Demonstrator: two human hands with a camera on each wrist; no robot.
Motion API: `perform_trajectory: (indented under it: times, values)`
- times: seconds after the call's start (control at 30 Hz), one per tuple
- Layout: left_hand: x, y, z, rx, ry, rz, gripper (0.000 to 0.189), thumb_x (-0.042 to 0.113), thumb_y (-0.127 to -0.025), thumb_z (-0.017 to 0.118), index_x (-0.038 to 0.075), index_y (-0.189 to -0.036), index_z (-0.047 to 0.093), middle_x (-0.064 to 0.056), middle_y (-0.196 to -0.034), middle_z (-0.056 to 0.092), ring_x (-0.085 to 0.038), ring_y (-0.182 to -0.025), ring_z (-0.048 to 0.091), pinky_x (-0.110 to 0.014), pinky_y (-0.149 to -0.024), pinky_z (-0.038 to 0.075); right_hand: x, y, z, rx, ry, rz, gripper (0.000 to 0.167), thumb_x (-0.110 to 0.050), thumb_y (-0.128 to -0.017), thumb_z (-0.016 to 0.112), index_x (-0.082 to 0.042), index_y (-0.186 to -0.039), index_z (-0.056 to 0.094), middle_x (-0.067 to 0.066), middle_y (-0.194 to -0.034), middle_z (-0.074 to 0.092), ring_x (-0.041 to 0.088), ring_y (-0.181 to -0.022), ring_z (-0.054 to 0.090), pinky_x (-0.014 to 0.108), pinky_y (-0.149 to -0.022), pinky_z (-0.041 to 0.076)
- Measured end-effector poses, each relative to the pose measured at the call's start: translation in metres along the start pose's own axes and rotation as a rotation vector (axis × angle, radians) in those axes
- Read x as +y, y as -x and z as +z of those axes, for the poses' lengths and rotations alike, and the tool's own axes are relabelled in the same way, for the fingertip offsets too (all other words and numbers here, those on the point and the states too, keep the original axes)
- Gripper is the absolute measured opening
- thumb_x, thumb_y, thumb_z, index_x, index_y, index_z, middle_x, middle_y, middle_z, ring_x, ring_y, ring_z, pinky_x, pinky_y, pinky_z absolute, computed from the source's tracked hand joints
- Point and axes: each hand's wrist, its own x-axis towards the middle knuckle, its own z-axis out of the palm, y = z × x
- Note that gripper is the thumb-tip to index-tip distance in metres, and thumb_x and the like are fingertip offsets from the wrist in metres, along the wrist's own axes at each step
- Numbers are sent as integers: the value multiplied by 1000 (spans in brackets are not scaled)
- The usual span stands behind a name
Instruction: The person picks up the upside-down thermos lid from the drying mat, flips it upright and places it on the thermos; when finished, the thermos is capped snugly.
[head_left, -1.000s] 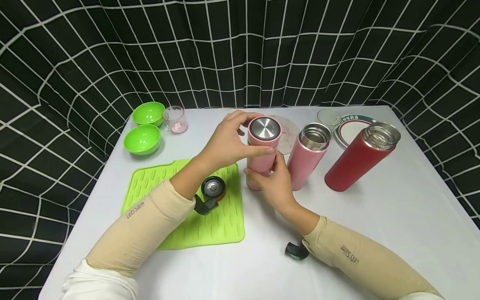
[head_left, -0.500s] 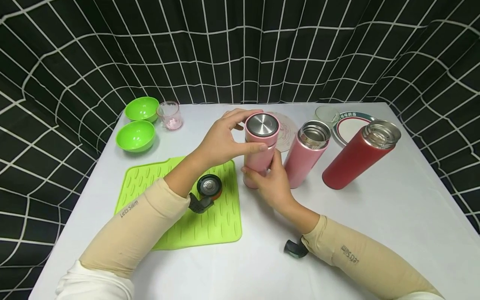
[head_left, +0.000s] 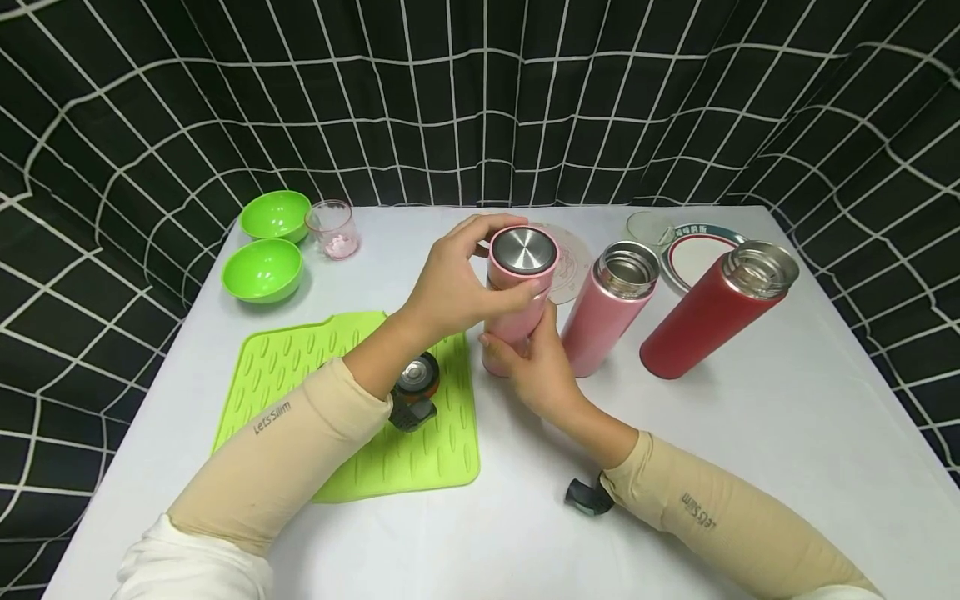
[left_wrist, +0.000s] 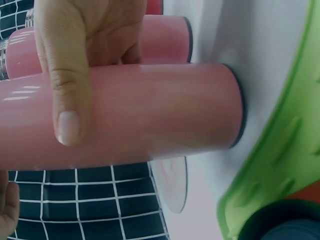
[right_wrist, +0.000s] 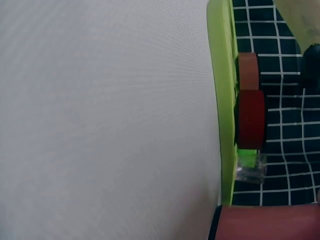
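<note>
A pink thermos (head_left: 516,325) with a steel-topped lid (head_left: 525,250) stands upright on the white table. My left hand (head_left: 457,287) grips it from the left at the lid, thumb across the near side and fingers behind. Lower down, my right hand (head_left: 546,375) holds the body, its thumb lying along the pink wall in the left wrist view. Just right of it is a second pink thermos (head_left: 606,325), its steel mouth uncovered. Farther right stands a red thermos (head_left: 708,325), also lidless.
A green mat (head_left: 442,450) lies left, with an orange-sided lid (head_left: 417,375) partly behind my left sleeve; a red lid (right_wrist: 251,120) shows beside it in the right wrist view. Behind are green bowls (head_left: 262,271), a glass (head_left: 333,229) with pink bits, and a plate (head_left: 697,254).
The head view has shifted slightly, so the table things sit farther left. My left thumb has moved a little on the lid; the right hand keeps its hold.
</note>
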Motion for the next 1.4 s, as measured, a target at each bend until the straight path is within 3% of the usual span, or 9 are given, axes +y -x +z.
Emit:
perform_trajectory:
  times: [0.1,0.27,0.5,0.63,1.03,1.17,1.4]
  values:
    - [-2,3,0,-3,33,13,62,18,-74,81,5,-130,58,0,-121,62,-9,-110,54,-31,-88,46,1,0,1,-8,13,1,72,-15,-89,74,-10,-141,25,5,-136,45,16,-125,47,36,-105,37]
    - [-3,2,4,1,7,3,73,27,-71,85,4,-132,51,-2,-122,56,-11,-108,51,-29,-88,44,3,-1,1,-11,-9,-56,71,-10,-88,73,-9,-140,25,5,-135,46,17,-122,50,36,-103,40]
    - [-4,1,0,-44,83,-6,84,24,-72,82,2,-138,36,-9,-123,56,-14,-113,49,-32,-95,41,3,0,1,-14,25,-32,65,-14,-90,73,-8,-136,27,6,-131,47,17,-120,50,36,-102,40]
    - [-5,0,-1,-77,121,20,80,29,-74,72,-1,-136,31,-12,-127,52,-17,-118,48,-34,-101,37,4,-1,1,-8,21,-34,66,-14,-89,74,-7,-136,28,6,-130,48,17,-120,50,37,-102,40]
    - [-10,-2,-4,-107,142,4,83,26,-71,77,-1,-135,32,-12,-135,41,-15,-125,37,-34,-105,32,-1,-2,1,-3,34,-34,67,-10,-86,76,-5,-135,30,7,-130,48,18,-122,49,36,-103,38]
    - [-11,-2,-5,-127,194,11,80,22,-70,78,-1,-134,36,-11,-132,46,-17,-124,41,-35,-105,32,-2,-2,1,0,46,-20,67,-11,-86,76,-6,-135,31,7,-129,50,18,-121,49,36,-104,37]
    - [-11,-4,-8,-171,170,-25,88,26,-72,79,2,-142,31,-8,-137,47,-10,-127,40,-38,-110,25,-2,-1,1,19,92,1,68,-14,-87,76,-6,-137,30,7,-130,49,18,-122,49,35,-105,37]
